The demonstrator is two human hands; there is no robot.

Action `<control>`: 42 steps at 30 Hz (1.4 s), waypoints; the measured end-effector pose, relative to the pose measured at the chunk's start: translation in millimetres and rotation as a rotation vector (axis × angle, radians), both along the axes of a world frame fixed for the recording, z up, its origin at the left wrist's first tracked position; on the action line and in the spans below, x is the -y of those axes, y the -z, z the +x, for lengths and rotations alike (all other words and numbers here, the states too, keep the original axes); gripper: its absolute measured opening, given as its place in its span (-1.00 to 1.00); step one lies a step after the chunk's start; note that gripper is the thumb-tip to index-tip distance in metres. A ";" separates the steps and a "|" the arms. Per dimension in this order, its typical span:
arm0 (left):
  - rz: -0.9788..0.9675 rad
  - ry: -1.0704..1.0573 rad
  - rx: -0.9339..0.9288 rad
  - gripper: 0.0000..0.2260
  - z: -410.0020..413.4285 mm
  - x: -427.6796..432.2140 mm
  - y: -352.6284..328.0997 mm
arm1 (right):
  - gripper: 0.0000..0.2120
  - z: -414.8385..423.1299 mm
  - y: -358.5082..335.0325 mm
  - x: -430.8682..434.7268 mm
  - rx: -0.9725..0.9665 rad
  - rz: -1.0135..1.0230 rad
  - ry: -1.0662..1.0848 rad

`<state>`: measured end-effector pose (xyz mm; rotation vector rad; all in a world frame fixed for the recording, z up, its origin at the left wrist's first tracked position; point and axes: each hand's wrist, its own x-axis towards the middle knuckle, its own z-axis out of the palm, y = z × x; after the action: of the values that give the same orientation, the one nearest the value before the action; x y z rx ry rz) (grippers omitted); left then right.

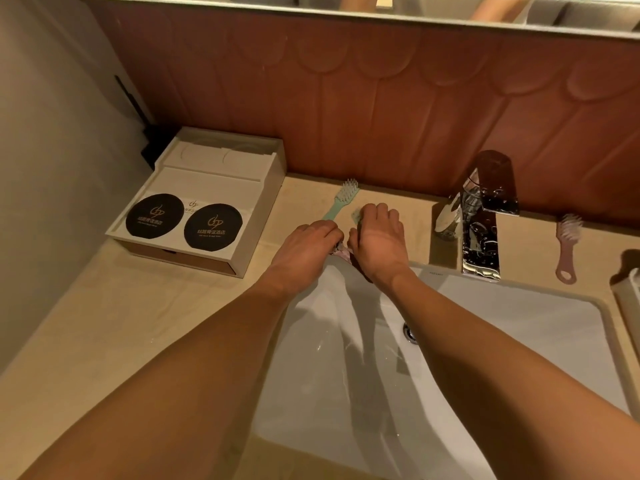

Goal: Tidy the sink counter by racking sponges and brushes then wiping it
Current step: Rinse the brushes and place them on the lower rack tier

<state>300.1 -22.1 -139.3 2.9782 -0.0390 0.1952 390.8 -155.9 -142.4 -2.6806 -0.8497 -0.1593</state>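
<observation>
My left hand [308, 244] and my right hand [377, 237] meet on the beige counter [145, 323] just behind the sink's [519, 323] left corner. Between their thumbs shows a small pink and grey piece, likely a sponge [341, 250]; my left hand's curled fingers pinch it. A pale green sponge [356, 216] peeks out under my right hand's curled fingers, which grip it. A mint green brush [341, 199] lies on the counter just beyond my left hand, bristles toward the wall. A pink brush [568, 244] lies to the right of the faucet.
A chrome faucet [481, 230] stands behind the basin. A white amenity tray [263, 202] with two black round lids sits at the left against the wall. A white object's edge [628, 296] shows at the far right. Brown tiles back the counter.
</observation>
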 end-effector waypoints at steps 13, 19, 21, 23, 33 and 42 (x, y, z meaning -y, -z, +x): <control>0.046 -0.015 -0.057 -0.60 -5.8 5.8 -12.9 | -0.72 -8.8 0.6 -4.4 -0.025 -0.110 0.136; 0.067 -0.001 -0.076 -0.65 -19.1 19.4 -29.4 | -0.72 -32.4 -16.2 23.8 -0.053 -0.085 -0.011; 0.098 0.027 -0.076 -0.71 -26.8 34.6 -38.3 | -0.73 -48.8 -23.8 44.4 -0.073 -0.054 -0.009; 0.115 0.055 -0.071 -0.75 -31.0 51.8 -44.4 | -0.72 -60.6 -29.2 66.2 -0.083 -0.035 0.003; 0.056 0.205 -0.060 -0.86 -71.7 173.5 -64.0 | -0.71 -115.3 -60.2 199.7 -0.070 -0.082 0.032; 0.008 0.287 -0.008 -0.74 -82.9 267.8 -63.5 | -0.67 -142.3 -69.5 302.8 0.018 -0.149 0.130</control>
<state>217.2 -289.8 -75.9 2.9353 -0.4627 0.1478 248.5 -458.7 -72.8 -2.8790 -0.7179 -0.1565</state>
